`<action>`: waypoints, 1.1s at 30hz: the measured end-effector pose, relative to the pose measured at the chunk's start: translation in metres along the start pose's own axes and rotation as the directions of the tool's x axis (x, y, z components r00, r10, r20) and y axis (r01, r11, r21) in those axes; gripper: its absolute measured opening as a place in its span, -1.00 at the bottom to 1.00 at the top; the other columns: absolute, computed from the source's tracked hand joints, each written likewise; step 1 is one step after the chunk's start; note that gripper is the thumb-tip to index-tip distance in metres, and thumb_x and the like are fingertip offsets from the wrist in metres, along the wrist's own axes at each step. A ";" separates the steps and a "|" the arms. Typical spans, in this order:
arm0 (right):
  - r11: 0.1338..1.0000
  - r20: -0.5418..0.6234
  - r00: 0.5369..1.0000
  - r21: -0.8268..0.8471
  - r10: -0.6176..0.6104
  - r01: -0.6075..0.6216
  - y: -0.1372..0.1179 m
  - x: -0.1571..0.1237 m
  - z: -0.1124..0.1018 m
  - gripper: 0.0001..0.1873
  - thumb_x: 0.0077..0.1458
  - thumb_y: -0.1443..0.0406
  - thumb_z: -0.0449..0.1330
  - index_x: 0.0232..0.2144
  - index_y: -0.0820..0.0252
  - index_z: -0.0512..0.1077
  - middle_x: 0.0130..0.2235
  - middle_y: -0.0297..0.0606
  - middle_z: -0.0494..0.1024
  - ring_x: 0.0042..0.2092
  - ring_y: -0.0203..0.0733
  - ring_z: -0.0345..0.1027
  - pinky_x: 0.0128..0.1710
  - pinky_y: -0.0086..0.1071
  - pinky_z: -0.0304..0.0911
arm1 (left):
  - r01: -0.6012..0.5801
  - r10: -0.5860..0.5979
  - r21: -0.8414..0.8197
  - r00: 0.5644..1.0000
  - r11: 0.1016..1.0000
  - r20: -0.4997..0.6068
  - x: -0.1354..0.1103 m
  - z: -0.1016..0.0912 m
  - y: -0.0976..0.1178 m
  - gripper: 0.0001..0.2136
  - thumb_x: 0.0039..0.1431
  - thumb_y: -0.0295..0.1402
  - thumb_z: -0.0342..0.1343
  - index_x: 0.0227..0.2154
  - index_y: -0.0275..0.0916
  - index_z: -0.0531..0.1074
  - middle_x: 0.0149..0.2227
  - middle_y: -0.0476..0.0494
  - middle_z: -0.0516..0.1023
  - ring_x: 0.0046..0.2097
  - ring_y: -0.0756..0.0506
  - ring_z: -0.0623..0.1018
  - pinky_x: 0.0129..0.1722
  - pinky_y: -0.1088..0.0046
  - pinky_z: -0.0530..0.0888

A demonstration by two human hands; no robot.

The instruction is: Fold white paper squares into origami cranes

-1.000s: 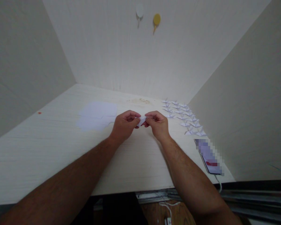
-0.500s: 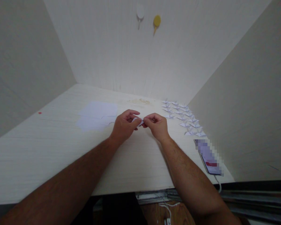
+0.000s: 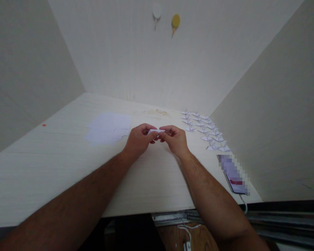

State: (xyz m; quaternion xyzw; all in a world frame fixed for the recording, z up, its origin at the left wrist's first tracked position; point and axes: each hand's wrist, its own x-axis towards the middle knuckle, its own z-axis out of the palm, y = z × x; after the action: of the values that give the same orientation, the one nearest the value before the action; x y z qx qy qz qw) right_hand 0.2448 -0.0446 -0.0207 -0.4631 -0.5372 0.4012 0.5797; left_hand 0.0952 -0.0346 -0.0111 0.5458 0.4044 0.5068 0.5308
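Between my hands, above the middle of the table, is a small folded piece of white paper. My left hand pinches its left end, with the thumb on the near side and the fingers behind. At the other end my right hand grips it in the same way, thumb and fingertips closed on it. The fingers cover much of the paper, so its full shape is hidden. Several folded white paper cranes stand in rows on the table to the right of my right hand.
Left of my left hand lie white paper sheets on the pale table. A phone with a white cable rests near the right edge. Walls rise on three sides; a yellow hook and a white hook hang on the back one.
The folded paper now lies more level and shows more of its face between my hands. My right fingers have shifted along it; both hands stay in nearly the same place.
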 end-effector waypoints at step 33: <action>0.996 -0.007 0.997 -0.020 0.082 -0.082 -0.004 -0.001 -0.002 -0.79 -0.13 0.18 0.34 -0.48 0.21 0.49 -0.59 -0.35 0.52 -0.58 -0.32 0.37 -0.55 -0.43 0.32 | -0.050 0.055 0.098 0.997 0.994 -0.050 0.002 -0.003 -0.003 -0.80 -0.04 -0.32 0.29 -0.33 -0.31 0.53 -0.48 -0.09 0.60 -0.47 -0.01 0.55 -0.44 0.48 0.49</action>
State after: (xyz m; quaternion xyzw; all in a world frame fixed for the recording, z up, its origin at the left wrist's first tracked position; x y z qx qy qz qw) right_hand 0.2468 -0.0474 -0.0167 -0.4919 -0.5200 0.4178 0.5595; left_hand 0.0933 -0.0318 -0.0141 0.5678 0.4277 0.5148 0.4793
